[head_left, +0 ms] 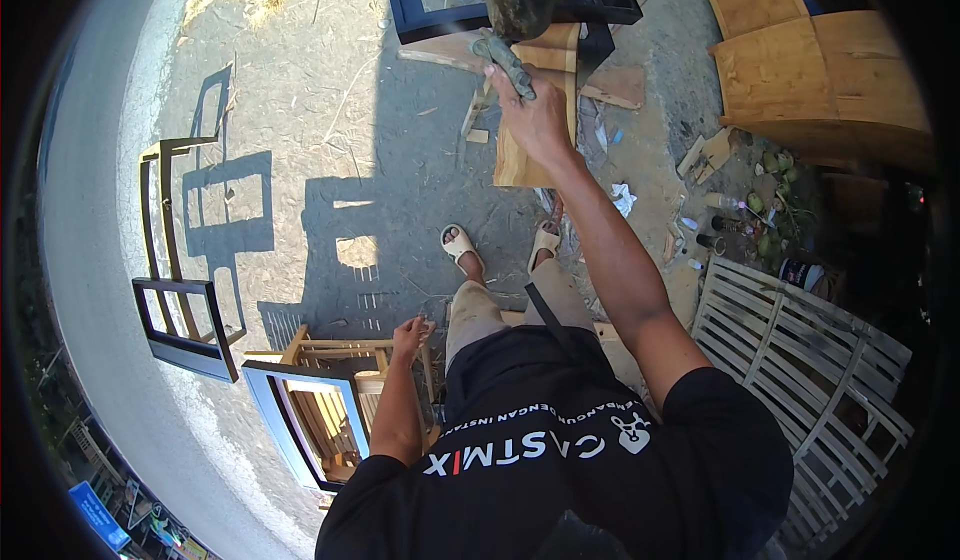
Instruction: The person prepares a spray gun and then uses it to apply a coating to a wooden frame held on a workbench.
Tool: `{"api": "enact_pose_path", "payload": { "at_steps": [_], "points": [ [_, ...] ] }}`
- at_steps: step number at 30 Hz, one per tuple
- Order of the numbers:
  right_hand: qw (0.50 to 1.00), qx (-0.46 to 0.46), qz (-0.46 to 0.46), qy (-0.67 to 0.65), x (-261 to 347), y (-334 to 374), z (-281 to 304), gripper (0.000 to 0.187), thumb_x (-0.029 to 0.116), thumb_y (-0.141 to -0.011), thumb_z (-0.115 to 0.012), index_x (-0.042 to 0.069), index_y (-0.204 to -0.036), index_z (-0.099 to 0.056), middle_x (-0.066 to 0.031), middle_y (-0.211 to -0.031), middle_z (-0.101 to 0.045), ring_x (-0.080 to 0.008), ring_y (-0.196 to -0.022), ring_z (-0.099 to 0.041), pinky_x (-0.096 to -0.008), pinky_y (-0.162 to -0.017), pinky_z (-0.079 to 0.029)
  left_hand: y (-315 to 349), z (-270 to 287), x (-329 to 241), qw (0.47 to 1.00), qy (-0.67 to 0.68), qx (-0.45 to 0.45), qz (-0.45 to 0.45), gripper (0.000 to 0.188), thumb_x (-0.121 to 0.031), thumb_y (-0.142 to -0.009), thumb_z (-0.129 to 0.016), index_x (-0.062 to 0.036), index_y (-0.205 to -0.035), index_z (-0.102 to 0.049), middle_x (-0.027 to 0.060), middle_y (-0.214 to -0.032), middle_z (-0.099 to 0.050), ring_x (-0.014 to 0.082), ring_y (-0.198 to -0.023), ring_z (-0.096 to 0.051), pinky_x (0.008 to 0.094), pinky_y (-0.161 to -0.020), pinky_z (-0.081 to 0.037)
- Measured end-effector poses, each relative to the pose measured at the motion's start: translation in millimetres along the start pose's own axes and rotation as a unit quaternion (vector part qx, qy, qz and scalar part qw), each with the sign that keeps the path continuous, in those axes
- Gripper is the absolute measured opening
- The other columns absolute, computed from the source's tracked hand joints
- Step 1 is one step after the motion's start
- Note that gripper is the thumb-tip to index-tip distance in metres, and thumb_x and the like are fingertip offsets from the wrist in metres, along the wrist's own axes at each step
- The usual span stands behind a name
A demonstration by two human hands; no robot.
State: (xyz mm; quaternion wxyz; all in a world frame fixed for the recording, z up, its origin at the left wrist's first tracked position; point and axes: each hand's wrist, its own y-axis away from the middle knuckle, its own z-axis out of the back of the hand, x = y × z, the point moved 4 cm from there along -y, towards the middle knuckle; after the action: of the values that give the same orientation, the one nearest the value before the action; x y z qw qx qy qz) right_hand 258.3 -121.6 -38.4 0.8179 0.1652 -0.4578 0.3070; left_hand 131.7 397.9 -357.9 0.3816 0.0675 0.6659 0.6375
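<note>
On my remote feed, the wearer has a loose black T-shirt (575, 482) with plain short sleeves (712, 410). I see white lettering (535, 447) across it, one character red, and a small white emblem (632, 433) at one end. Below come beige trousers (476, 318), a black strap (548, 315) over them, and cream open-toed sandals (463, 248).

Right arm (625, 250) extended, left arm (398, 405) tucked low.
Right hand (537, 115) far forward, elbow only slightly bent, fingers closed in a grip; left hand (410, 338) near left thigh (474, 318), fingers partly curled, small in view, grip unclear.
</note>
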Motion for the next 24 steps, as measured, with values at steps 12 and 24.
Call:
{"api": "enact_pose_path", "payload": {
  "at_steps": [12, 24],
  "points": [
    [0.995, -0.064, -0.071, 0.032, -90, -58, 165, 0.052, 0.051, -0.096, -0.066, 0.001, -0.107, -0.073, -0.0265, -0.091, -0.072, -0.0443, -0.09, -0.07, -0.0456, -0.08, -0.053, 0, -63, -9, 1.0, -0.019, -0.013, 0.016, 0.034, -0.031, -0.102, -0.063, -0.0006, -0.112, -0.072, 0.0052, -0.087, -0.073, 0.0123, -0.072, -0.067, 0.0257, -0.057, -0.049],
    [0.987, 0.039, -0.016, 0.156, -153, -153, 308, 0.058, 0.052, -0.096, -0.065, -0.006, -0.094, -0.071, -0.0277, -0.079, -0.07, -0.0461, -0.083, -0.07, -0.048, -0.077, -0.053, 34, -294, 14, 0.996, -0.021, -0.067, 0.059, 0.039, -0.037, -0.099, -0.064, -0.0023, -0.114, -0.074, 0.0071, -0.093, -0.076, 0.0158, -0.078, -0.072, 0.0302, -0.061, -0.053]
  ]
}}
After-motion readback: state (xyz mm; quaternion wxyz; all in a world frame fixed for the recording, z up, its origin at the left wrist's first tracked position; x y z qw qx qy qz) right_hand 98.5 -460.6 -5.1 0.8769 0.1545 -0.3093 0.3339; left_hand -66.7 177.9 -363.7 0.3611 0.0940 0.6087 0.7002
